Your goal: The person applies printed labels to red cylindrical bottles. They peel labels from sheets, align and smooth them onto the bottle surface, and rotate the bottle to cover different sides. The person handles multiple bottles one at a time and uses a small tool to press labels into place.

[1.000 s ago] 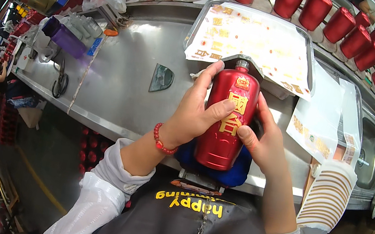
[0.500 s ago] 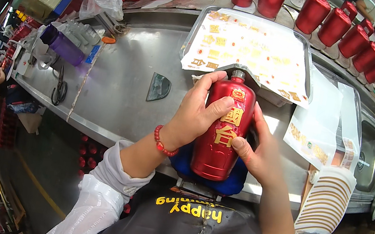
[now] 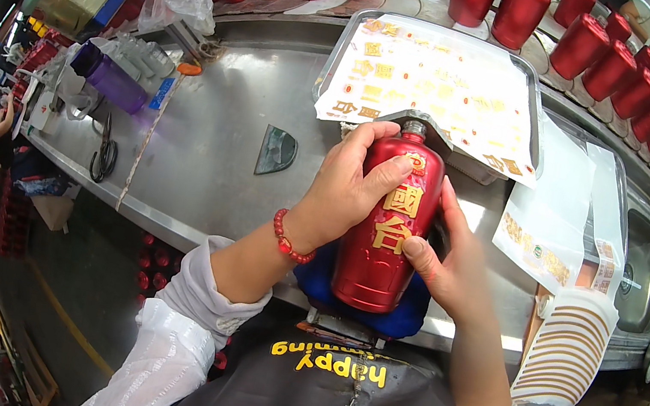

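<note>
A glossy red bottle with gold characters on its front lies in front of me on a dark blue cushion, its bare neck pointing away. My left hand is wrapped round its upper left side, the thumb pressed on the gold emblem near the shoulder. My right hand grips the lower right side, thumb resting beside the lower gold character. Beyond the neck is a metal tray bearing a white decal sheet with gold and red prints. The fingers under the bottle are hidden.
Several red bottles stand along a curved conveyor at the back. A dark glass-like scraper piece lies on the steel bench. Scissors and a purple bottle are at left. Right are white sheets, gold-striped strips and a sink.
My left thumb has slid slightly up and right onto the emblem, covering part of it. The bottles on the conveyor have shifted to the right. My right hand holds its place.
</note>
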Demonstrator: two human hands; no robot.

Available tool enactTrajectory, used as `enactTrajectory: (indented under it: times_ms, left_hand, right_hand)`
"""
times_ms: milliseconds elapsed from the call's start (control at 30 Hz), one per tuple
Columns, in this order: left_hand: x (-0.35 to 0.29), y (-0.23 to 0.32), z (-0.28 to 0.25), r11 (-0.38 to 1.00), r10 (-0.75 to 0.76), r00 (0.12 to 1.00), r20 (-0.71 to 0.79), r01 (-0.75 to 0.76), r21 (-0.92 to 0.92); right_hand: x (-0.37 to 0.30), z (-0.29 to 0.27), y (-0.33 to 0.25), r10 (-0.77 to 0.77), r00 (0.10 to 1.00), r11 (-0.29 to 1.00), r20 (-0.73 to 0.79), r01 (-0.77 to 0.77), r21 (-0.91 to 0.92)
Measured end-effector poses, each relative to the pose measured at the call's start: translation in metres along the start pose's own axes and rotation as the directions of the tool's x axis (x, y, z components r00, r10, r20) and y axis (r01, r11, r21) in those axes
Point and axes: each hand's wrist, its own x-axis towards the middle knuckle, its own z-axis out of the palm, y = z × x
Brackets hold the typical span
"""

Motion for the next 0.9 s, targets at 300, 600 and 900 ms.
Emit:
enactTrajectory:
  times_ms: [300,600,900]
  left_hand:
    - [-0.005,0.013,0.003,0.823,0.497,0.849,-0.178,-0.397,0.405]
    - [-0.024,0.023,-0.017,0.245,0.671,0.613,0.417,-0.714,0.656]
    - [-0.02,0.017,-0.021,0.274,0.67,0.617,0.412,-0.722,0.636]
  right_hand:
    - [-0.002,-0.001,0.006,0.004,1.0,1.0,-0.009,-0.004,-0.028]
    - [0.028,-0.036,-0.035,-0.306,0.932,0.915,-0.196,0.23,-0.332]
    - [0.142,-0.05,-0.075,-0.07,0.833,0.828,0.55,0.356,-0.434]
